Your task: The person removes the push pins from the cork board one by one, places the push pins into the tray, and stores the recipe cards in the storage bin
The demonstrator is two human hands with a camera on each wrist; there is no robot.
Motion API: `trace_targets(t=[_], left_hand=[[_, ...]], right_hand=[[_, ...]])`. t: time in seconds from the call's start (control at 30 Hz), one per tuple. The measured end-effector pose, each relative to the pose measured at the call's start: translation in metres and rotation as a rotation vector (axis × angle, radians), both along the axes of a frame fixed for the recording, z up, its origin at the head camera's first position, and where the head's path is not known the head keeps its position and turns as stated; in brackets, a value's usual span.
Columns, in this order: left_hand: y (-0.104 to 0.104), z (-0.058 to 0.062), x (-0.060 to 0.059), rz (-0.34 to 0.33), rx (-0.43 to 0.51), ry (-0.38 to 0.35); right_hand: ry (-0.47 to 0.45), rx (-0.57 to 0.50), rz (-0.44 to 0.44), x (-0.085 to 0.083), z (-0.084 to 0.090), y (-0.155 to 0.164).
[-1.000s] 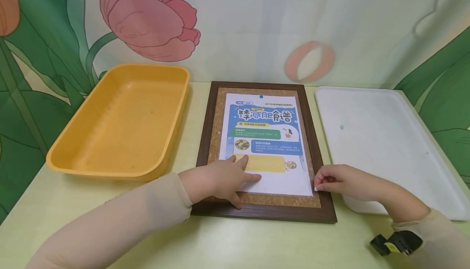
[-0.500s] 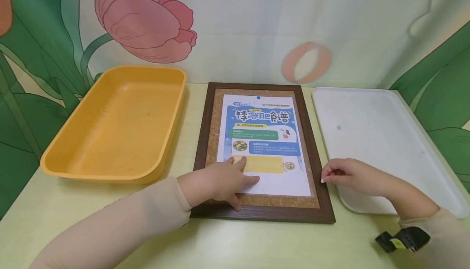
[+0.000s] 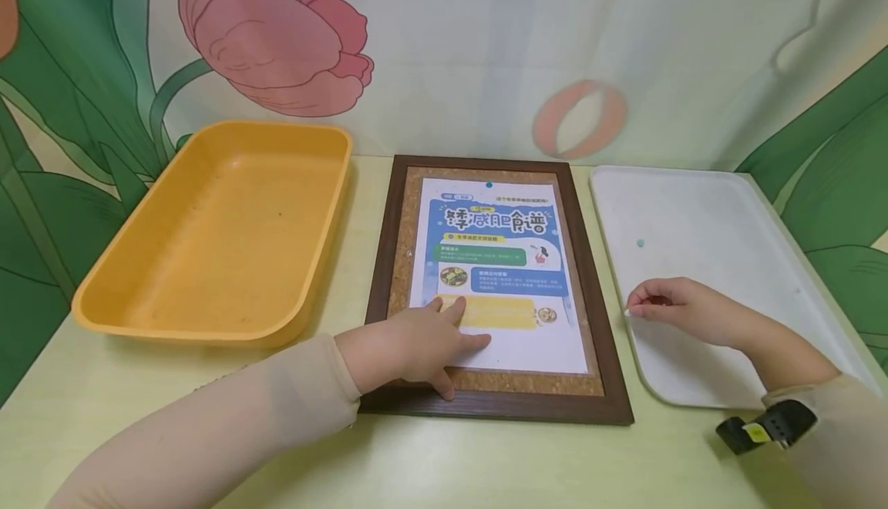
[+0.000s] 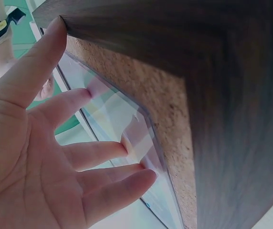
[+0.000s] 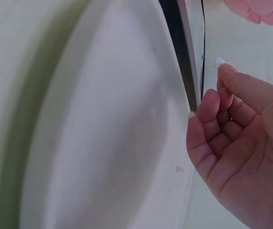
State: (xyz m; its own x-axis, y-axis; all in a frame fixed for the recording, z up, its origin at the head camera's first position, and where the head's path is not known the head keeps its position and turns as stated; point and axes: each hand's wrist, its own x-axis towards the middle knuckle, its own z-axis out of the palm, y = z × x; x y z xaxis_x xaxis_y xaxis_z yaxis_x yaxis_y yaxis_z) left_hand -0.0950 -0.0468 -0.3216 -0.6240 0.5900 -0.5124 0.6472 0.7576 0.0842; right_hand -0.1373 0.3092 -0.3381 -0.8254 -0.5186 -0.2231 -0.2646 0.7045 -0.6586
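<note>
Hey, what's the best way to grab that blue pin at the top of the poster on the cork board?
Pinch the blue pin by its round head, thumb and forefinger on opposite sides, coming straight down from above. It sits in the flat-lying cork board through the poster, so probably only the head is exposed. The left hand already presses the poster flat.
</note>
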Motion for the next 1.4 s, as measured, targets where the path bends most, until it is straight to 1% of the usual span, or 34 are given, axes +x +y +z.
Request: trace_targets(t=[0.2,0.47,0.8,0.87,1.03,1.2,1.4], left_hand=[[-0.001,0.001,0.000,0.003,0.004,-0.004],[-0.001,0.000,-0.001,-0.003,0.002,0.001],[-0.001,-0.002,-0.002,-0.004,0.000,0.004],[-0.001,-0.002,-0.001,-0.003,0.003,0.004],[-0.001,-0.001,-0.002,-0.007,0.001,0.007],[-0.001,0.001,-0.001,-0.010,0.004,0.005],[-0.002,0.001,0.000,-0.010,0.006,0.009]], right_hand=[[0.015,0.059,-0.061,-0.012,-0.002,0.009],[0.002,0.105,-0.149,-0.028,-0.002,0.022],[-0.020,0.087,-0.180,-0.032,-0.003,0.027],[-0.024,0.099,-0.189,-0.032,-0.003,0.027],[-0.023,0.133,-0.234,-0.035,-0.003,0.029],[-0.039,0.111,-0.283,-0.038,-0.004,0.031],[-0.035,0.113,-0.311,-0.042,-0.004,0.033]])
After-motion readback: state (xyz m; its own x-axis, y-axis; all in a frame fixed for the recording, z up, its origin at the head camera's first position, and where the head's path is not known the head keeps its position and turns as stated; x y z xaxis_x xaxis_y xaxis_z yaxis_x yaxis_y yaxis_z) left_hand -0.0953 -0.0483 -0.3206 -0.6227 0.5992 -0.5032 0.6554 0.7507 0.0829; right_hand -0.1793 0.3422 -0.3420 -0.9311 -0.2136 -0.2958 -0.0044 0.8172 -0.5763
